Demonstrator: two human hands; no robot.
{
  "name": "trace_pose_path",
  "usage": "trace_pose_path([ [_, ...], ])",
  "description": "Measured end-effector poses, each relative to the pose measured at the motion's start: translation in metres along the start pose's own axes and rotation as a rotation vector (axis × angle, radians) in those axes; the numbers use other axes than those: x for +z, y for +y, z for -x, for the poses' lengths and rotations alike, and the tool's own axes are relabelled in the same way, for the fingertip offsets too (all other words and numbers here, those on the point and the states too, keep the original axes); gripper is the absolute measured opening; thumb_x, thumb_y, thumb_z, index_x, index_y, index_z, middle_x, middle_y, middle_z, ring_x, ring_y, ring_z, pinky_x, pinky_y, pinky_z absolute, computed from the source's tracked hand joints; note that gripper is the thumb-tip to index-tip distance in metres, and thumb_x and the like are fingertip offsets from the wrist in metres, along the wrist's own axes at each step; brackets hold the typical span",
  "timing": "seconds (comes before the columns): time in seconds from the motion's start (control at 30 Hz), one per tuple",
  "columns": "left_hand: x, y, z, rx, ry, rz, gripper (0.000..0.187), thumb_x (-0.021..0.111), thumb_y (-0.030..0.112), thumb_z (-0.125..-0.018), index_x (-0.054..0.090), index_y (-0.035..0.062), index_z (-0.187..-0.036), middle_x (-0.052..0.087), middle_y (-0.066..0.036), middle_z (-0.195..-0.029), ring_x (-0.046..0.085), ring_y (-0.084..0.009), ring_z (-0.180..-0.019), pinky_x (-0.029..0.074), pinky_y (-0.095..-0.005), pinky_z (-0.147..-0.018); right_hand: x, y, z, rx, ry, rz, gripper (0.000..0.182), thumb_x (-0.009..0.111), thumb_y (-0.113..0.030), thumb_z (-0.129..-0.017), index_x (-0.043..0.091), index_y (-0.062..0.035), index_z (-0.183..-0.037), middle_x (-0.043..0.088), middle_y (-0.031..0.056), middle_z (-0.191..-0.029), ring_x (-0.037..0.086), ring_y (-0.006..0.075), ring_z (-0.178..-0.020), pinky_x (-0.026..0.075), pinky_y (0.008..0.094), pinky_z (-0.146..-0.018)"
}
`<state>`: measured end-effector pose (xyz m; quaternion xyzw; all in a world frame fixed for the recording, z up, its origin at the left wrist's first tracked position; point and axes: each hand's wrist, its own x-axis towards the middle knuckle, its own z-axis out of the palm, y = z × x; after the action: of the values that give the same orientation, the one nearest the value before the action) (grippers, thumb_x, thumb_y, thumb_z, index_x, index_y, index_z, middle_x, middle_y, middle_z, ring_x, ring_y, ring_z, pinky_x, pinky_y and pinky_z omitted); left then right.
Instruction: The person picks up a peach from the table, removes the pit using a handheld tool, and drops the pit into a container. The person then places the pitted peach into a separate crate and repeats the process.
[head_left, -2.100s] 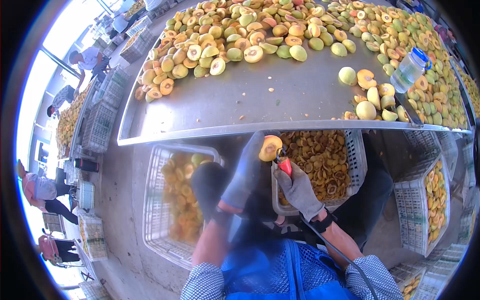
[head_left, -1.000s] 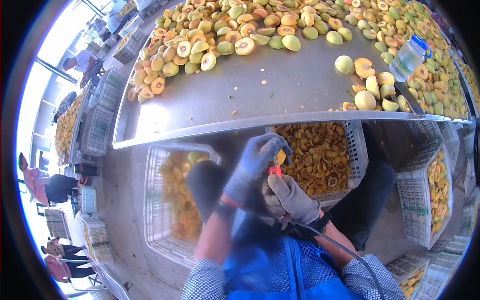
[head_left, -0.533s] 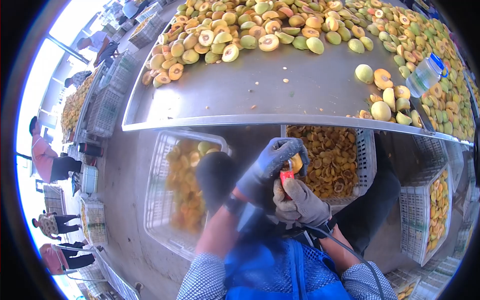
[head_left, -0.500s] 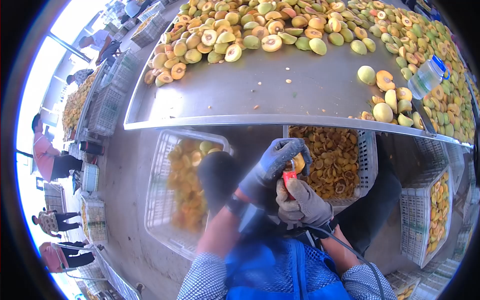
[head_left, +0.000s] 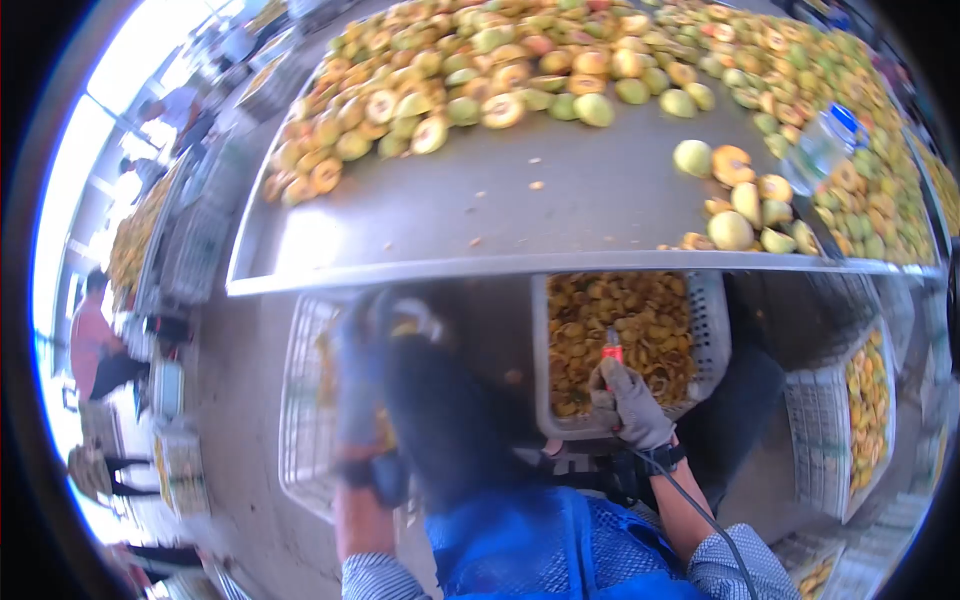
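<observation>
My right hand (head_left: 632,405), in a grey work glove, is closed around a red corded tool (head_left: 613,352) with a metal tip pointing up. A dark cable runs from that hand down along my forearm. Below the tool is a white crate (head_left: 712,335) of scooped yellow fruit pieces (head_left: 590,310). My left hand (head_left: 362,375), gloved and smeared by motion, is over the left white crate (head_left: 292,420) beside my knee. Some yellow fruit shows in that crate, mostly behind the hand and arm. Whether the left fingers hold anything is not visible.
A metal table (head_left: 400,215) stands ahead, heaped with halved peach-like fruit (head_left: 500,110). A blue-capped water jug (head_left: 822,150) and a dark knife-like blade (head_left: 818,228) lie at its right. Another fruit crate (head_left: 835,430) stands at right. People sit and stand at far left.
My left hand has left the tool and swung left over the left crate; the fruit previously held at the tool's tip is gone from there. My right hand, still gripping the tool, shifted slightly right.
</observation>
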<state>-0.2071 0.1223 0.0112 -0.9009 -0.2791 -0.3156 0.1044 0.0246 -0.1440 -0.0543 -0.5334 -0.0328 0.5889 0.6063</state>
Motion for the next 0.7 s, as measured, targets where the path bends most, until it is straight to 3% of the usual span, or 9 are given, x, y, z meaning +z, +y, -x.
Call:
trace_pose_path([
  [0.03, -0.028, -0.006, -0.019, -0.460, -0.214, 0.323, 0.015, 0.060, 0.013, -0.089, 0.064, 0.0021, -0.099, 0.063, -0.015, -0.092, 0.063, -0.0310, -0.084, 0.049, -0.0371, -0.076, -0.009, 0.004, 0.000, -0.014, 0.011, -0.031, 0.034, 0.052, -0.044, -0.096, 0.051, -0.0116, -0.087, 0.038, -0.0045, -0.056, 0.032, 0.0089, -0.039, 0.025, 0.0251, -0.039],
  [0.1, -0.055, -0.032, -0.022, -0.486, -0.475, -0.080, 0.022, 0.066, 0.026, -0.085, 0.063, 0.0057, -0.091, 0.062, -0.017, -0.088, 0.060, -0.0378, -0.084, 0.048, -0.0413, -0.071, -0.015, -0.003, 0.005, -0.009, 0.006, -0.114, 0.034, 0.051, -0.043, -0.097, 0.051, -0.0111, -0.087, 0.038, -0.0043, -0.055, 0.032, 0.0085, -0.039, 0.025, 0.0250, -0.039],
  [0.17, -0.061, -0.048, -0.024, -0.381, -0.527, -0.367, 0.028, 0.063, 0.038, -0.085, 0.065, 0.0095, -0.088, 0.065, -0.014, -0.093, 0.061, -0.0335, -0.087, 0.045, -0.0456, -0.082, -0.013, -0.009, 0.000, 0.017, 0.022, -0.112, 0.034, 0.051, -0.042, -0.097, 0.051, -0.0096, -0.086, 0.038, -0.0037, -0.054, 0.031, 0.0084, -0.038, 0.025, 0.0254, -0.038],
  [0.27, -0.054, -0.054, -0.060, -0.253, -0.440, -0.171, 0.026, 0.065, 0.032, -0.085, 0.066, 0.0072, -0.092, 0.065, -0.014, -0.093, 0.062, -0.0319, -0.086, 0.047, -0.0429, -0.079, -0.015, -0.007, -0.005, -0.046, 0.063, -0.054, 0.035, 0.049, -0.041, -0.098, 0.050, -0.0087, -0.086, 0.038, -0.0030, -0.053, 0.031, 0.0090, -0.038, 0.025, 0.0262, -0.038],
  [0.33, -0.038, 0.005, -0.122, -0.335, -0.355, 0.276, 0.019, 0.068, 0.017, -0.085, 0.067, 0.0036, -0.099, 0.066, -0.013, -0.094, 0.065, -0.0274, -0.086, 0.050, -0.0363, -0.076, -0.014, -0.012, -0.003, -0.006, 0.077, -0.104, 0.035, 0.049, -0.040, -0.098, 0.050, -0.0080, -0.086, 0.038, -0.0026, -0.052, 0.032, 0.0087, -0.038, 0.025, 0.0260, -0.038],
  [0.4, -0.002, 0.061, -0.175, -0.061, -0.325, 0.371, 0.028, 0.067, 0.021, -0.085, 0.064, 0.0039, -0.108, 0.066, -0.012, -0.095, 0.065, -0.0237, -0.084, 0.050, -0.0324, -0.073, -0.014, -0.014, -0.004, 0.015, 0.034, -0.143, 0.035, 0.049, -0.040, -0.098, 0.050, -0.0076, -0.085, 0.038, -0.0027, -0.052, 0.032, 0.0081, -0.038, 0.025, 0.0254, -0.038],
  [0.57, 0.132, 0.193, -0.275, 0.230, -0.506, 0.581, 0.048, 0.069, 0.036, -0.084, 0.056, 0.0094, -0.122, 0.061, -0.016, -0.110, 0.063, -0.0299, -0.086, 0.051, -0.0400, -0.079, -0.022, -0.007, -0.008, -0.007, 0.045, -0.177, 0.029, 0.049, -0.038, -0.098, 0.046, -0.0127, -0.083, 0.035, -0.0047, -0.053, 0.031, 0.0072, -0.039, 0.023, 0.0252, -0.038],
  [0.63, 0.167, 0.235, -0.295, 0.297, -0.575, 0.573, 0.049, 0.062, 0.041, -0.086, 0.052, 0.0099, -0.124, 0.060, -0.018, -0.114, 0.057, -0.0364, -0.107, 0.046, -0.0444, -0.089, -0.029, -0.002, -0.009, -0.006, 0.097, -0.172, 0.029, 0.050, -0.037, -0.098, 0.046, -0.0127, -0.083, 0.036, -0.0047, -0.054, 0.031, 0.0070, -0.039, 0.023, 0.0251, -0.038],
  [0.7, 0.199, 0.256, -0.302, 0.351, -0.579, 0.607, 0.050, 0.062, 0.040, -0.086, 0.052, 0.0092, -0.124, 0.060, -0.017, -0.114, 0.057, -0.0362, -0.107, 0.046, -0.0443, -0.090, -0.033, -0.001, -0.010, 0.006, 0.146, -0.206, 0.026, 0.051, -0.034, -0.097, 0.046, -0.0128, -0.083, 0.036, -0.0051, -0.055, 0.030, 0.0065, -0.040, 0.021, 0.0248, -0.038],
])
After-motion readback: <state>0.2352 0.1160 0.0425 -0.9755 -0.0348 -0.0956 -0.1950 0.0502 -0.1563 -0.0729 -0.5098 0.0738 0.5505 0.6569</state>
